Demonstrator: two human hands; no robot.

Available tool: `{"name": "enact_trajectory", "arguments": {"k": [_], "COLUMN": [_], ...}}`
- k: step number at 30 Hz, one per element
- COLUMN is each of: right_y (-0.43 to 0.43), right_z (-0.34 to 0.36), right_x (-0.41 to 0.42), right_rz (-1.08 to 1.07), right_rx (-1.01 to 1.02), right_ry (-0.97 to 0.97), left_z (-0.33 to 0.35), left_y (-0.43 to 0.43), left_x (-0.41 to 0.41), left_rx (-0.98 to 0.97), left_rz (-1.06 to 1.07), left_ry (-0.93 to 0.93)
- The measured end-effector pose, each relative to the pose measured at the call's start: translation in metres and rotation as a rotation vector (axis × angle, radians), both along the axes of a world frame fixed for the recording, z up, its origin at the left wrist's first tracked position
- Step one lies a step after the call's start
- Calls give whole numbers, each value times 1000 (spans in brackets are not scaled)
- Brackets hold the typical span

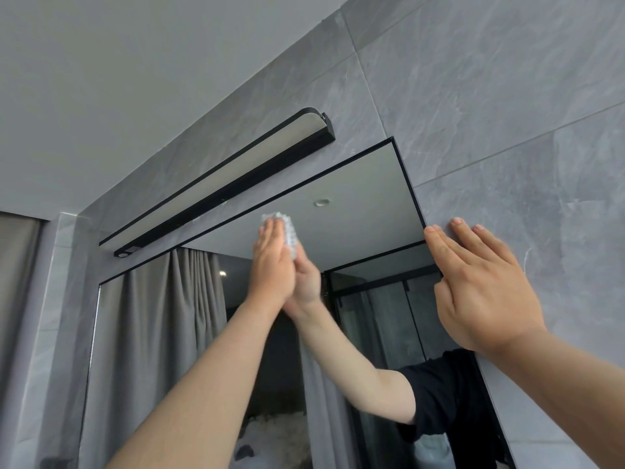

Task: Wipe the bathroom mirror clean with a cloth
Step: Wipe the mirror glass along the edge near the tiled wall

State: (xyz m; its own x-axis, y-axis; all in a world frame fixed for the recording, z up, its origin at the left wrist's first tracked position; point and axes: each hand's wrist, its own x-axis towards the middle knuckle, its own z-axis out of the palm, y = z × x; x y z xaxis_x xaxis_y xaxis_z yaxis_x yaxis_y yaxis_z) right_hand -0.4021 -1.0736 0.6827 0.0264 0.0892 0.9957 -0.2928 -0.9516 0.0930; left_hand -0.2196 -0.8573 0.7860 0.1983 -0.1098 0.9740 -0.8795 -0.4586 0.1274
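The left hand (272,262) is flat, with its fingers straight and close together. It presses a small white cloth (287,231) against the mirror (355,204). The cloth is bumpy and folded small, and it peeks out above and to the right of the fingers. It sits high on the glass, just under the top edge of the black frame and about halfway across. The hand does not curl round the cloth; it only pushes it flat on the glass.

The right hand (480,282) is spread wide, fingers straight. It rests on the grey tiled wall (507,113) at the right edge of the mirror, with the palm partly over the frame. It holds nothing. It looks like it is there to keep the person steady.

Above the mirror hangs a long black light bar (216,184). In the glass you can see grey curtains, a dark glass door and the person's own arm in a black sleeve.

To wipe well here, I think the flat hand should keep pushing evenly, so the whole cloth touches the glass. Long, slow strokes from side to side along the top, each one a bit lower, would miss no spots. The corners near the frame need extra care. The right hand should keep off the glass, or it could leave marks.
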Motion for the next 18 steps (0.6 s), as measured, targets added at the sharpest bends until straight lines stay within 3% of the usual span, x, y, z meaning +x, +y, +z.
{"name": "enact_trajectory", "arguments": {"k": [9,15,18], "right_y": [0,1,-1], "right_z": [0,0,1], "right_x": [0,-1,1], "right_rz": [-3,-22,-26], "right_rx": [-3,3,1], "right_ry": [-5,-6,-23], "left_z": [-50,-58,-59], "left_y": [96,102,105], "left_x": [84,89,94], "left_rx": [-168,-340,-314], "left_rz": [3,-62,-20], "left_ry": [287,322,270]}}
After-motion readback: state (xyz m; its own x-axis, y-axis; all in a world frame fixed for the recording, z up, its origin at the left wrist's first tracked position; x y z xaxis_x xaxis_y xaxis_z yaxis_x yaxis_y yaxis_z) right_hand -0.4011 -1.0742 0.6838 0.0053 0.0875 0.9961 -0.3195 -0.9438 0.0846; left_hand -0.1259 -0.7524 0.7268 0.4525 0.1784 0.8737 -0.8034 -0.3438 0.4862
